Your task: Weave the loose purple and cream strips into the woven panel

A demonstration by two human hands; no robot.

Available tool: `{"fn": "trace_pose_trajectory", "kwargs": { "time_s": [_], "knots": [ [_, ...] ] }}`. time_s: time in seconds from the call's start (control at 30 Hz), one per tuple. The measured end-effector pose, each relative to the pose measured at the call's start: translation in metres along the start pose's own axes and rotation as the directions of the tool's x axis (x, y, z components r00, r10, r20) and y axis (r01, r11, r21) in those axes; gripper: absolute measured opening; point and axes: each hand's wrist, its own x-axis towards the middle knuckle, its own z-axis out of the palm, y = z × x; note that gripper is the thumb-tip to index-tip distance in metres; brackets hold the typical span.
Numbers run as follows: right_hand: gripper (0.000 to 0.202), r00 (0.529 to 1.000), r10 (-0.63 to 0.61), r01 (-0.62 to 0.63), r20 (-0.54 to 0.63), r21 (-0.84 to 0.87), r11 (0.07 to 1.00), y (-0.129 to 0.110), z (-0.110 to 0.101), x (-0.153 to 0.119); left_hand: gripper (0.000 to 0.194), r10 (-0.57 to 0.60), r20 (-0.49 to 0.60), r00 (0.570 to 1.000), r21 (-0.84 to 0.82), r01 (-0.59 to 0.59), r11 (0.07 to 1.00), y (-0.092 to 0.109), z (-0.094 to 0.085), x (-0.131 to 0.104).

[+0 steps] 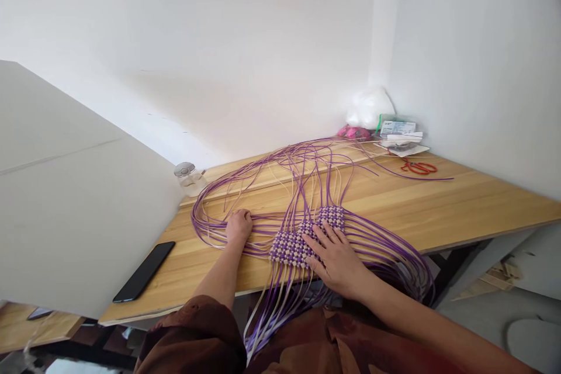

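Two hands: both are at the woven piece [287, 250] and its cords [198, 213]; for the clock, this piece is the centre, and 12 o'clock points to the far side.
Woven piece: it lies on the table [477, 204], close to the near edge, in small purple and cream checks; its far side rises in steps toward 1 o'clock.
Right hand [339, 260]: it comes from about 4 o'clock and rests palm down on the piece; the fingers are spread apart and grip nothing.
Left hand [239, 225]: it is at 9 o'clock, over the cords there; the fingers are bent and close together, but I cannot tell whether they are clamped on any cord.
Cords: long ends leave the piece at 12, 3, 6 and 9 o'clock; those at 6 hang over the table edge.
Weaving: in my judgement it is partly done, and the step in hand is to order the cords at 9 o'clock while the right hand steadies the checks.
Next move: I think it calls for separating one cord from its neighbours, gently, so that the checks do not loosen.
Scissors [418, 168]: they lie at 2 o'clock, apart from both hands.
Phone [144, 272]: between 8 and 9 o'clock, well apart from the piece.
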Motion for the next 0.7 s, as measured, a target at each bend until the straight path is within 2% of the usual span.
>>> {"fn": "trace_pose_trajectory", "kwargs": {
  "time_s": [0.13,0.2,0.3,0.4,0.43,0.47,0.5,0.53,0.6,0.7],
  "knots": [
    [0.059,0.999,-0.010,0.010,0.038,-0.015,1.000,0.006,-0.002,0.003,0.032,-0.027,0.084,0.996,-0.001,0.027,1.000,0.017,-0.020,0.001],
    [0.060,0.998,-0.019,0.019,0.052,-0.015,1.000,0.010,-0.001,0.007,0.034,0.001,0.110,0.994,-0.012,0.000,1.000,0.039,-0.031,-0.002],
    [0.061,0.998,-0.025,0.027,0.065,-0.025,0.999,0.014,0.003,0.012,0.039,0.172,0.099,0.980,-0.065,-0.167,0.984,0.086,-0.042,-0.024],
    [0.060,0.997,-0.048,0.051,0.055,-0.063,0.997,0.017,0.007,0.017,0.042,0.385,0.088,0.919,-0.127,-0.373,0.919,0.131,-0.043,-0.066],
    [0.059,0.997,-0.066,0.069,0.041,-0.084,0.994,0.018,0.009,0.018,0.045,0.465,0.089,0.881,-0.160,-0.448,0.880,0.141,-0.040,-0.081],
    [0.058,0.996,-0.087,0.090,0.028,-0.108,0.990,0.020,0.012,0.019,0.049,0.573,0.092,0.814,-0.228,-0.543,0.808,0.148,-0.036,-0.095],
    [0.059,0.994,-0.110,0.112,0.020,-0.134,0.985,0.021,0.014,0.020,0.054,0.624,0.097,0.775,-0.295,-0.577,0.762,0.152,-0.031,-0.107],
    [0.062,0.991,-0.132,0.133,0.015,-0.160,0.978,0.023,0.016,0.021,0.058,0.643,0.101,0.759,-0.350,-0.578,0.737,0.154,-0.025,-0.117],
    [0.065,0.982,-0.188,0.188,0.022,-0.197,0.962,0.028,0.019,0.023,0.057,0.621,0.096,0.778,-0.421,-0.533,0.734,0.151,-0.012,-0.128],
    [0.056,0.966,-0.255,0.259,0.047,-0.141,0.956,0.039,0.020,0.031,0.055,0.601,0.066,0.797,-0.464,-0.509,0.725,0.144,0.001,-0.126]
  ]
}}
